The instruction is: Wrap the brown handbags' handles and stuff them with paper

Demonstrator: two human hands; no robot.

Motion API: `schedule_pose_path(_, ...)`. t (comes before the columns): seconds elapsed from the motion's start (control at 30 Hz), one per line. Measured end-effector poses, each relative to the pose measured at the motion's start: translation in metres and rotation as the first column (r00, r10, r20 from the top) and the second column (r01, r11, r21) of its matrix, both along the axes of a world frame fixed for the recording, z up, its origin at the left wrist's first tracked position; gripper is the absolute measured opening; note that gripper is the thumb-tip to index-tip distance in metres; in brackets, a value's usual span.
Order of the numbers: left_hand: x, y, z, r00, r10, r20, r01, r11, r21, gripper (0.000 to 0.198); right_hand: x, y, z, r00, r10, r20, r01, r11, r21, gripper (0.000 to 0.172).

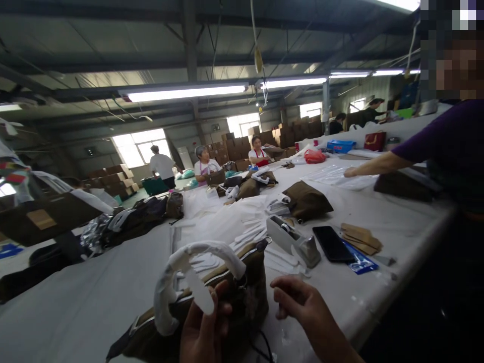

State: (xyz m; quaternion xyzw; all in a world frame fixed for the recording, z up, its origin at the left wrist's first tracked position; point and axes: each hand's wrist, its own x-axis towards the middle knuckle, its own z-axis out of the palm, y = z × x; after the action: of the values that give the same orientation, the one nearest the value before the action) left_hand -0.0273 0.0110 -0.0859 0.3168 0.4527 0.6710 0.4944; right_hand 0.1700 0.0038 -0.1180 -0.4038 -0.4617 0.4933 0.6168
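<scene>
On the table right in front of me stands a dark olive handbag (pixel 257 287) with a zipped top. Its handle (pixel 164 287) is wrapped in white material. My left hand (pixel 206 327) is at the bag's near side and pinches a white strip (pixel 199 292) between thumb and fingers, beside the handle. To the right of the bag and apart from it is my right hand (pixel 306 307), fingertips drawn together; whatever they hold, if anything, is too small to make out. A grey tape dispenser (pixel 295 242) sits just beyond the bag.
Several white strips (pixel 245 232) lie behind the bag. Right of the dispenser are a black phone (pixel 331 244), brown paper tags (pixel 361 238) and a blue packet (pixel 361 262). Another olive bag (pixel 308 200) lies farther back. At right, a co-worker's arm (pixel 381 164) reaches over clear plastic.
</scene>
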Motion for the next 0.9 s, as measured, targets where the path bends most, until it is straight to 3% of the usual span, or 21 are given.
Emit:
schedule_pose_path(0.1,0.005,0.002,-0.003,0.992,-0.011,0.125,0.014,1.000,-0.019,0.054,-0.001,-0.005,0.005,0.912,0.137,-0.386,-0.176,0.982,-0.067,0.025)
schedule_pose_path(0.23,0.016,-0.004,0.002,0.997,0.058,0.042,-0.061,0.995,0.082,0.049,0.000,-0.006,0.005,0.828,0.133,-0.544,-0.193,0.980,-0.054,0.023)
schedule_pose_path(0.37,0.019,-0.011,0.006,0.988,0.074,-0.137,-0.047,0.980,0.192,0.044,-0.004,-0.004,0.005,0.869,0.070,-0.490,-0.085,0.996,-0.009,0.025)
schedule_pose_path(0.47,0.014,-0.013,0.005,0.946,0.048,-0.321,0.028,0.973,0.230,0.036,-0.009,-0.005,0.007,0.905,0.103,-0.413,-0.091,0.995,0.048,0.025)
schedule_pose_path(0.57,0.010,-0.015,0.005,0.824,0.056,-0.564,0.126,0.952,0.279,0.024,-0.012,-0.006,0.007,0.925,0.157,-0.345,-0.149,0.988,0.049,0.025)
schedule_pose_path(0.63,0.010,-0.017,0.006,0.714,0.128,-0.688,0.171,0.921,0.349,0.014,-0.014,-0.005,0.006,0.936,0.163,-0.312,-0.150,0.987,0.063,0.028)
schedule_pose_path(0.73,0.012,-0.019,0.009,0.630,0.204,-0.750,0.229,0.874,0.429,0.006,-0.015,-0.003,0.005,0.937,0.177,-0.302,-0.161,0.984,0.077,0.025)
schedule_pose_path(0.9,0.013,-0.021,0.012,0.627,0.133,-0.768,0.322,0.853,0.411,0.011,-0.017,-0.002,0.005,0.936,0.133,-0.327,-0.152,0.988,-0.034,0.024)
